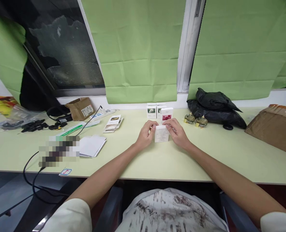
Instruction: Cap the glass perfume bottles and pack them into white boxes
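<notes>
white box (161, 134), just one, is held by two hands (145, 134).

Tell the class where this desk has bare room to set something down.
One wide bare patch lies right of the right hand, bordered by the glass bottles, black plastic and large carton. A smaller one sits between the white sheets and left hand. Crowded: the far left, with black parts and the small brown box.
</notes>
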Available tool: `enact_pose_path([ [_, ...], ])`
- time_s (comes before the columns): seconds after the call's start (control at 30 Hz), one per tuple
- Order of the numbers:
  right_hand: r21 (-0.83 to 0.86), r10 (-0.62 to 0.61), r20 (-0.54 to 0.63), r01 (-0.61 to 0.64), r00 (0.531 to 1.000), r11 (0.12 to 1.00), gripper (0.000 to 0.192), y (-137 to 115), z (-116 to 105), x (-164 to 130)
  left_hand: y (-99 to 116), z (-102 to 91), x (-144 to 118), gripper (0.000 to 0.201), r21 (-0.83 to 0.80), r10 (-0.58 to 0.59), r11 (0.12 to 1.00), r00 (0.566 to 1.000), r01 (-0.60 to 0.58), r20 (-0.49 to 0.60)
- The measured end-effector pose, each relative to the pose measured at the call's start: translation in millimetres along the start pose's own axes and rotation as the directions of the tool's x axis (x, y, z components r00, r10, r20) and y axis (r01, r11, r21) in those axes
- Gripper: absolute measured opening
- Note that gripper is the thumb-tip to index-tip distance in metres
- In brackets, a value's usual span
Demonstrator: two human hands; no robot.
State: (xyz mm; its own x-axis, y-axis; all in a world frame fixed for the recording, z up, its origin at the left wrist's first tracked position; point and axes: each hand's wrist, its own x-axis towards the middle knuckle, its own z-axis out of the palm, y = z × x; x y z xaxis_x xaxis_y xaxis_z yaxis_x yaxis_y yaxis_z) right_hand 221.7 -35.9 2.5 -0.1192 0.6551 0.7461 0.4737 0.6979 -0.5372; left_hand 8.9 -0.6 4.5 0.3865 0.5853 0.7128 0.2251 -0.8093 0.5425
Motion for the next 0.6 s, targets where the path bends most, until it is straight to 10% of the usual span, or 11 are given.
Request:
enact_pose_path([
  [0.6, 0.014, -0.018, 0.002, 0.018, 1.000, 1.000, 0.028, 0.9, 0.4, 0.9, 2.1, 1.0, -1.2, 0.027, 0.030, 0.001, 1.000, 1.000, -0.001, -0.005],
])
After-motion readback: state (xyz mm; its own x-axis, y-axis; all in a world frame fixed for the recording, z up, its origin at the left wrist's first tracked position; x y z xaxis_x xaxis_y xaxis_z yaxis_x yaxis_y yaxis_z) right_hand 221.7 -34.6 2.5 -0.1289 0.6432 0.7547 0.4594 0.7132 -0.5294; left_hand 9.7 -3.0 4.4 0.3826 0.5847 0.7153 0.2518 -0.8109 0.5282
